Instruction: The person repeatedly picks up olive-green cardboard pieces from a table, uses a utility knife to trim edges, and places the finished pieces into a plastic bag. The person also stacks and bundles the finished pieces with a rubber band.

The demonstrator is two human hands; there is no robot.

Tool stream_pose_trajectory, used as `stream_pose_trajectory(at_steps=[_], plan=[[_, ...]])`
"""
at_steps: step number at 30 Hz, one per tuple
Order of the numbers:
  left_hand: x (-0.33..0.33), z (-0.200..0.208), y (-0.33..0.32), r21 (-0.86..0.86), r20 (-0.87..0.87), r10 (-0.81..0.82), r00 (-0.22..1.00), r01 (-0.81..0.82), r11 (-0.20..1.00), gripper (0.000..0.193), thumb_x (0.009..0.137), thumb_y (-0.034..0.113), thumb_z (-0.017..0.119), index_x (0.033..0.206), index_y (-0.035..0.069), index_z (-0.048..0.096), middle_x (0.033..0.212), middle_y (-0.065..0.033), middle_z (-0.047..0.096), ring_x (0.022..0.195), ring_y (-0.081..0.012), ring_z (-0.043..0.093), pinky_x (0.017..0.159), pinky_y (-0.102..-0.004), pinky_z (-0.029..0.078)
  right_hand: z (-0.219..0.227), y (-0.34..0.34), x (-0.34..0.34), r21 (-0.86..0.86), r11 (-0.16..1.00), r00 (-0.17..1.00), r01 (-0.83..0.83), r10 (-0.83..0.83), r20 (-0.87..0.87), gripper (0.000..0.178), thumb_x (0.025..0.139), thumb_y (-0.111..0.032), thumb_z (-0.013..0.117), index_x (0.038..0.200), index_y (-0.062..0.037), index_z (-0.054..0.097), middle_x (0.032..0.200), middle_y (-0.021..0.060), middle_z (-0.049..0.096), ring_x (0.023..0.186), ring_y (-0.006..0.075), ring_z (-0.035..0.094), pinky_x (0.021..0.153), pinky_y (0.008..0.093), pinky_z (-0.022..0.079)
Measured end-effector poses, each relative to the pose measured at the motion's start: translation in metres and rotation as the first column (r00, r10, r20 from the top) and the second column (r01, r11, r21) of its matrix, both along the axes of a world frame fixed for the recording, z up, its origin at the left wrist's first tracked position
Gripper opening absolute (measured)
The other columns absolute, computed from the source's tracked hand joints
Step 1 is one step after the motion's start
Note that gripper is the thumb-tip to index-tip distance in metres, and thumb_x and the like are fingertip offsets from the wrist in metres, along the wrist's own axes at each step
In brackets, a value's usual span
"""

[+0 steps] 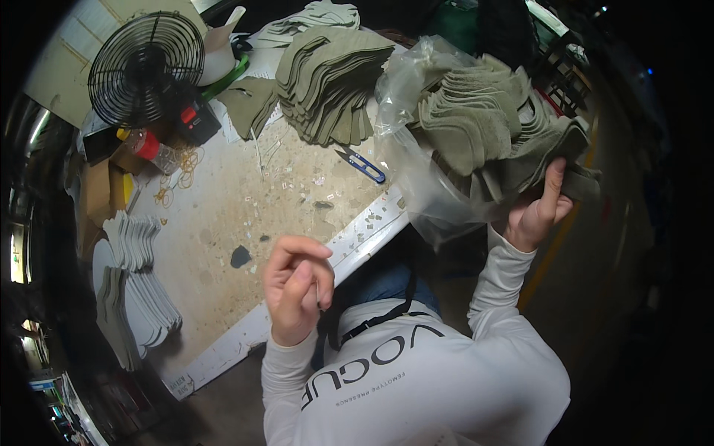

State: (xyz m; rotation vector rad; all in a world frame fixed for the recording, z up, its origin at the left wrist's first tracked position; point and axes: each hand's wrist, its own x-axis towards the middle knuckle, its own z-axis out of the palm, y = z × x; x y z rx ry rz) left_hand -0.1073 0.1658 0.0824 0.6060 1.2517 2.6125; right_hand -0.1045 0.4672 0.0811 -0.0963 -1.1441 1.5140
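At the right, a clear plastic bag (pixel 439 212) lies partly around a thick bundle of olive-grey suede-like cut pieces (pixel 472 119). My right hand (pixel 537 212) grips the near right edge of these pieces, thumb on top and fingers underneath. My left hand (pixel 297 286) is raised over the table's front edge, its fingers curled in. Whatever it may hold is hidden by the fingers. Blue-handled thread snips (pixel 362 164) rest on the table left of the bag. Behind them fans out another stack of olive cut pieces (pixel 327 89).
On the worktable (pixel 216 201) lie small scraps and a dark scrap (pixel 240 257). Stacks of pale grey pieces (pixel 145 297) stand at the left edge. A black fan (pixel 146 68), a red-labelled bottle (pixel 152 149) and rubber bands (pixel 178 175) occupy the far left.
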Motion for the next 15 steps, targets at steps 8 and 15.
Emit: stream_pose_trajectory(at_steps=[8,15], plan=[[-0.006,-0.062,-0.004,-0.593,-0.746,0.24,0.622,-0.783,0.185,0.113,0.065,0.022,0.086,0.154,0.004,0.018,0.156,-0.0249,0.023,0.143,-0.0373,0.028,0.114,-0.0495,0.027,0.042,-0.081,-0.031,0.766,0.509,0.912,-0.392,0.323,0.252,0.028,0.073,-0.015,0.079,0.098,-0.0068,0.069,0.085,0.0071,0.069,0.072,0.0171,0.067,0.062,0.0291,0.052],[0.019,-0.054,-0.075,-0.433,0.0,0.535,0.845,-0.482,0.761,0.046,0.101,0.024,0.051,0.138,-0.003,0.046,0.13,-0.0147,0.058,0.112,-0.0215,0.06,0.095,-0.0358,0.051,0.036,-0.182,-0.049,0.31,0.314,0.41,-0.898,0.853,0.324,0.026,0.071,-0.006,0.072,0.095,-0.0049,0.065,0.085,0.0124,0.068,0.075,0.0234,0.068,0.069,0.0299,0.05]])
